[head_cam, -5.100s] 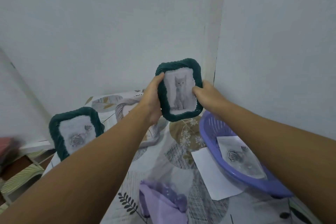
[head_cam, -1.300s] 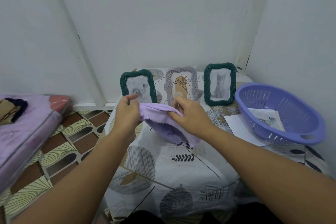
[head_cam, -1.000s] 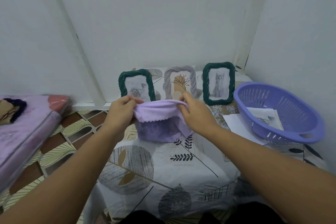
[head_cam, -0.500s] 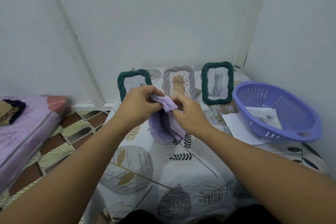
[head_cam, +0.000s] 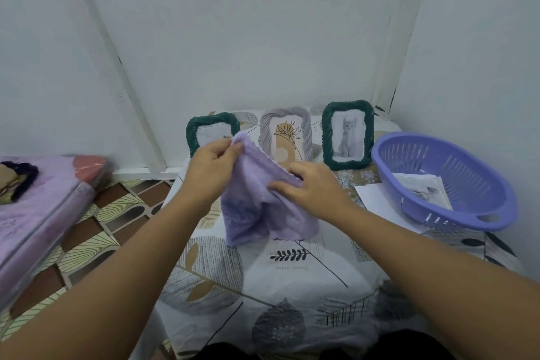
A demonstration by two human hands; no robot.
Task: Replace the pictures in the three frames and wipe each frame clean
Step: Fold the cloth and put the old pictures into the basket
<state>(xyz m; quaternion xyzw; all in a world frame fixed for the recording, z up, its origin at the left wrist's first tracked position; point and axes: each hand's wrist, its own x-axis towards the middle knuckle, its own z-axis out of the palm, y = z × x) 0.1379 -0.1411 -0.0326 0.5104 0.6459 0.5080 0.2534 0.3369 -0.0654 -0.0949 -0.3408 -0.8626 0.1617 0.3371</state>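
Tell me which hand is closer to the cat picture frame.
Right. The right hand sits just below-left of the cat frame; the left hand is farther left, by the other green frame.

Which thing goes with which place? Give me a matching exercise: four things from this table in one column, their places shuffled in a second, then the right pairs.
Things:
1. purple cloth
2. cat frame
3. grey frame
4. loose picture

Places:
A. standing in the middle of the row of three
B. lying inside the purple basket
C. held up in the left hand and right hand
D. standing next to the basket

Pairs: 1-C, 2-D, 3-A, 4-B
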